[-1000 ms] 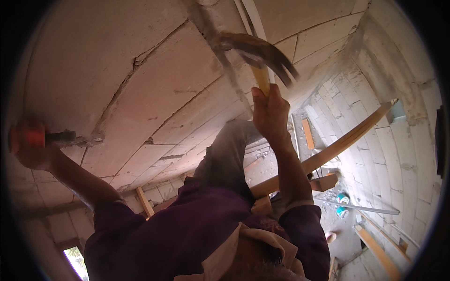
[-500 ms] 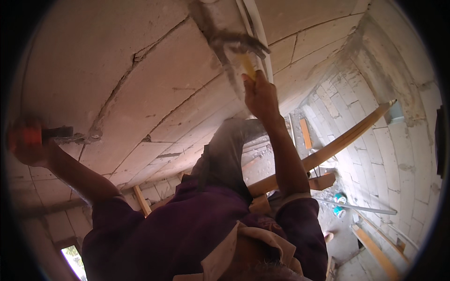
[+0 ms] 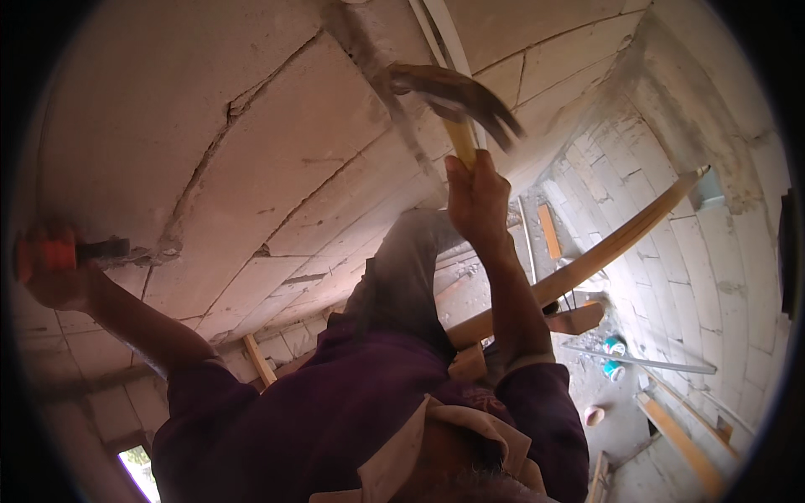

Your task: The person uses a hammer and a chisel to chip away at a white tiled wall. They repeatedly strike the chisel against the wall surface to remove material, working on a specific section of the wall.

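Observation:
My right hand point(image 3: 480, 201) is closed around the yellow handle of a claw hammer point(image 3: 457, 96), raised in front of the block wall. The hammer's dark claw points right and is smeared by motion. Far to the left, my left hand point(image 3: 63, 285) is wrapped round an orange-gripped tool with a dark shaft point(image 3: 102, 250). That shaft points right, toward a chipped hollow point(image 3: 159, 251) in the wall; whether it touches cannot be made out. The tool's exact kind is unclear, and its orange grip partly hides my fingers.
White pipes point(image 3: 449, 38) run down the wall behind the hammer. A long wooden beam point(image 3: 620, 251) slants behind my right arm. Teal-labelled cans point(image 3: 615, 358), a grey bar point(image 3: 646, 363) and timber pieces point(image 3: 683, 440) lie on the floor at right, beside another block wall point(image 3: 671, 277).
My right hand and the hammer have shifted right and slightly down in the picture, with the claw swinging to the right. My left hand stays almost where it was with its tool.

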Demonstrator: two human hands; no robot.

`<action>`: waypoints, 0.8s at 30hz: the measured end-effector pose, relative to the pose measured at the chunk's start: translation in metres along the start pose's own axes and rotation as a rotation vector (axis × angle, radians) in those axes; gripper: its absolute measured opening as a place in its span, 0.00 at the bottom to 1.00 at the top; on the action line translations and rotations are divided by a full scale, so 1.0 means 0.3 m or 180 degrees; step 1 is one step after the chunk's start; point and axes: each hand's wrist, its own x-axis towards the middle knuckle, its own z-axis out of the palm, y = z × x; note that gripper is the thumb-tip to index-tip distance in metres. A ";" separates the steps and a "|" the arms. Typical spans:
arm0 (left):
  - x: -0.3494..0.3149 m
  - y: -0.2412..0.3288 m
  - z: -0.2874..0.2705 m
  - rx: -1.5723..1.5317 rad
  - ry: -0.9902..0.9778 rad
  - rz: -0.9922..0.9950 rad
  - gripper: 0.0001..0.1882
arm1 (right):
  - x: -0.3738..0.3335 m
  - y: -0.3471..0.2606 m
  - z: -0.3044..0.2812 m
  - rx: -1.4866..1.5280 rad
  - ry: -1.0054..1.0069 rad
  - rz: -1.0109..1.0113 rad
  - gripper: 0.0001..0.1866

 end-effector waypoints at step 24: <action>0.040 -0.073 -0.047 -0.0371 -0.0250 0.0084 0.04 | 0.012 0.113 0.054 -0.0323 0.0265 -0.0268 0.14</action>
